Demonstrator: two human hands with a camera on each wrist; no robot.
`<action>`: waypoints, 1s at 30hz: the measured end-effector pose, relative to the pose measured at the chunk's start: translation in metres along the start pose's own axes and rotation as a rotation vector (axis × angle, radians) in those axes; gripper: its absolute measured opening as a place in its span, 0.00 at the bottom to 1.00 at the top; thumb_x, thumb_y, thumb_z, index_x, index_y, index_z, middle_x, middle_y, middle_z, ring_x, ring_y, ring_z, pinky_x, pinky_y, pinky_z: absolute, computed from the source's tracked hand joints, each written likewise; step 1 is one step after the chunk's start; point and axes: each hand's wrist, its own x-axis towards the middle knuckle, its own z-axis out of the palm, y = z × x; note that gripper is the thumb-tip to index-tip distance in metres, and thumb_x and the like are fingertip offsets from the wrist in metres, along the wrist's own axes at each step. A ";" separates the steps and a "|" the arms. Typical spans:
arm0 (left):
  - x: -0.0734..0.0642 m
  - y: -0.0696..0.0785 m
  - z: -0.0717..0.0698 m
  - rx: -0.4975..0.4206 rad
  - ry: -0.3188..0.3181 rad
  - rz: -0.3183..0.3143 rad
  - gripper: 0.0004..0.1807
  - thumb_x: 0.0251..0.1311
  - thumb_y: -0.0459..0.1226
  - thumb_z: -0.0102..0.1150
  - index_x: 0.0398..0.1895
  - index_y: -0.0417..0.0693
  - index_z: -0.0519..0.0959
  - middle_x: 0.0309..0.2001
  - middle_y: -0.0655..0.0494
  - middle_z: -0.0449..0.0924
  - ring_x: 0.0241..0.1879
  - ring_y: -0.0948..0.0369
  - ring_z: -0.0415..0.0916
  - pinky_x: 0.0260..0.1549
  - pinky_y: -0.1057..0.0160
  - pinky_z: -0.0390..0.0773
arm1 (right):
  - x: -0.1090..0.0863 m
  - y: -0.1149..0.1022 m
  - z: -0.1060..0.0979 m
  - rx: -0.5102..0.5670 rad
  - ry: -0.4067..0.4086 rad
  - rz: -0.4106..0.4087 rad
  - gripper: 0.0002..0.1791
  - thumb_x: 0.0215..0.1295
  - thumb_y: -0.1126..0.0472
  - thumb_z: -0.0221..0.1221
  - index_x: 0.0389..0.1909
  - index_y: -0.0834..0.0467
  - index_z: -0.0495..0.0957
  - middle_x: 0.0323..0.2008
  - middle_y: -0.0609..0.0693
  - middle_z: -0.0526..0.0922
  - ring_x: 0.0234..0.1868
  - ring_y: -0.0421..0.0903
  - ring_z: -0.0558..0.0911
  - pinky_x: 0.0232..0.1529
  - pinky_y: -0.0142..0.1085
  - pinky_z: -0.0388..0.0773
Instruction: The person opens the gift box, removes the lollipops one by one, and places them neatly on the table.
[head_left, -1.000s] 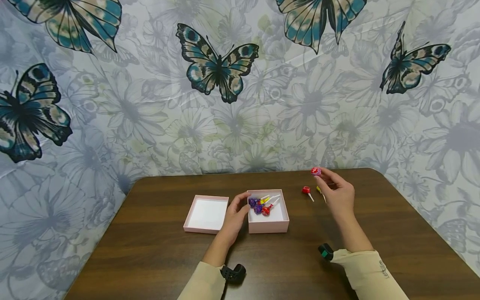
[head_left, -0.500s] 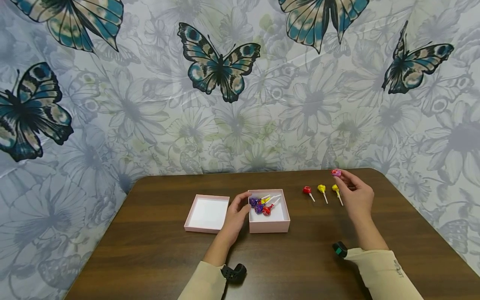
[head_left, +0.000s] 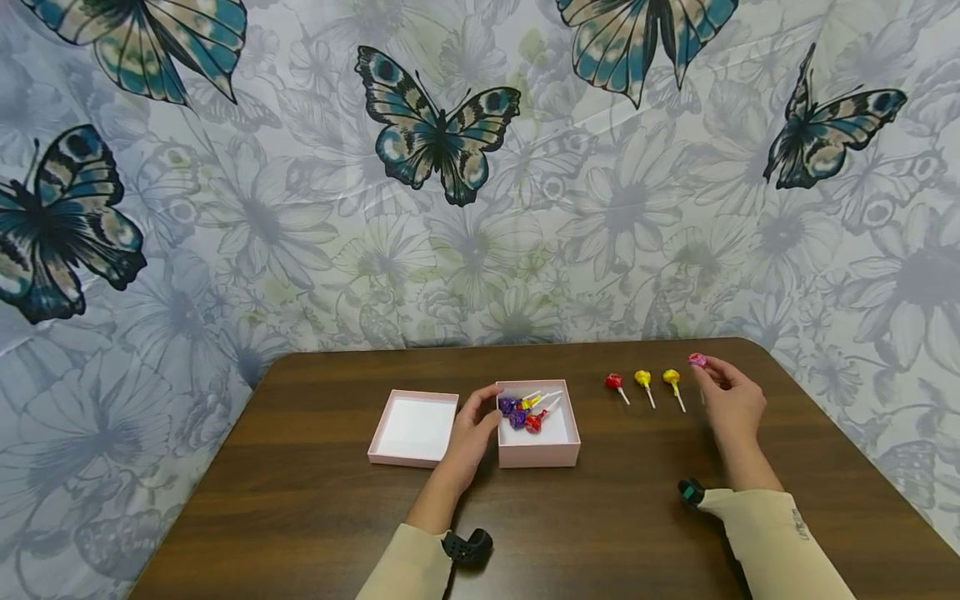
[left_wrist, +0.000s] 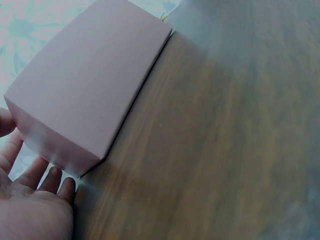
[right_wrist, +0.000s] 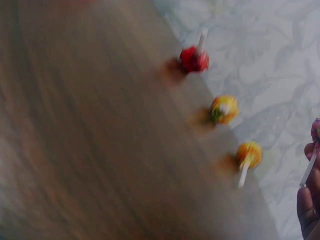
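Right hand [head_left: 737,410], grip clamped on pink lollipop [head_left: 697,359], is moving beyond lollipop row [head_left: 642,377], apparently extending it, left hand [head_left: 472,427] loose against box [head_left: 538,455].

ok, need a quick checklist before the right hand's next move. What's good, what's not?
1. Grip on the pink lollipop: ok, pinched in the right hand.
2. Pink lollipop laid down with the row: not ok, it is in the hand.
3. Row spaced out: ok, the red lollipop and two yellow lollipops lie apart, sticks toward the person.
4. Box attended: ok, left hand at its left side.
5. Box open: ok, lid is off, to its left.
6. Exact count of lollipops in the box: cannot tell, they overlap.
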 end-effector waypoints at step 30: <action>0.001 0.000 0.000 0.002 -0.005 -0.005 0.22 0.69 0.31 0.51 0.66 0.51 0.73 0.73 0.53 0.66 0.77 0.52 0.56 0.76 0.47 0.56 | 0.027 0.037 0.002 -0.343 -0.207 0.027 0.25 0.69 0.48 0.59 0.52 0.66 0.81 0.48 0.66 0.85 0.56 0.66 0.76 0.62 0.55 0.65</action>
